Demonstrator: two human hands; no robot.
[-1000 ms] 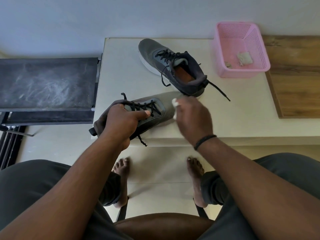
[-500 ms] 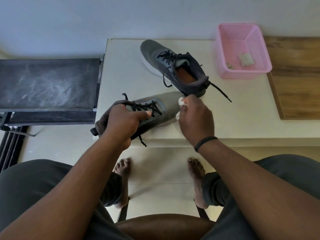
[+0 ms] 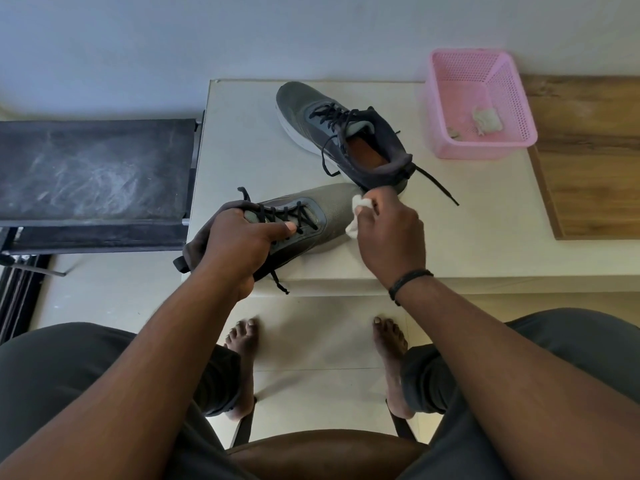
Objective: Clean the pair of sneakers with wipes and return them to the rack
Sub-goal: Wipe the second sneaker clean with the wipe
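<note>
So we've got the grey mesh sneaker with black laces (image 3: 304, 216) tipped up at the near left corner of the pale table (image 3: 485, 251), heel hanging off the front edge. Our left hand (image 3: 239, 244) is clamped round the collar, thumb lying across the laces, fingers curled into the opening. Our right hand (image 3: 391, 233) has its fingers pinched on a crumpled white wipe (image 3: 358, 216) pressed to the toe.

The other dark grey sneaker with the orange insole (image 3: 346, 133) sits flat further back, its heel just beside the right hand. Its loose lace trails toward the pink plastic mesh basket (image 3: 481, 98) at the far right, which holds a couple of used scraps. The black rack shelf (image 3: 93, 168) is off the table's left edge.

What could go wrong, we reckon: scrubbing hard at the toe could lever the shoe out of that one-handed hold since the heel has nothing under it. The right knuckles could also bump the second shoe, or snag its lace.
</note>
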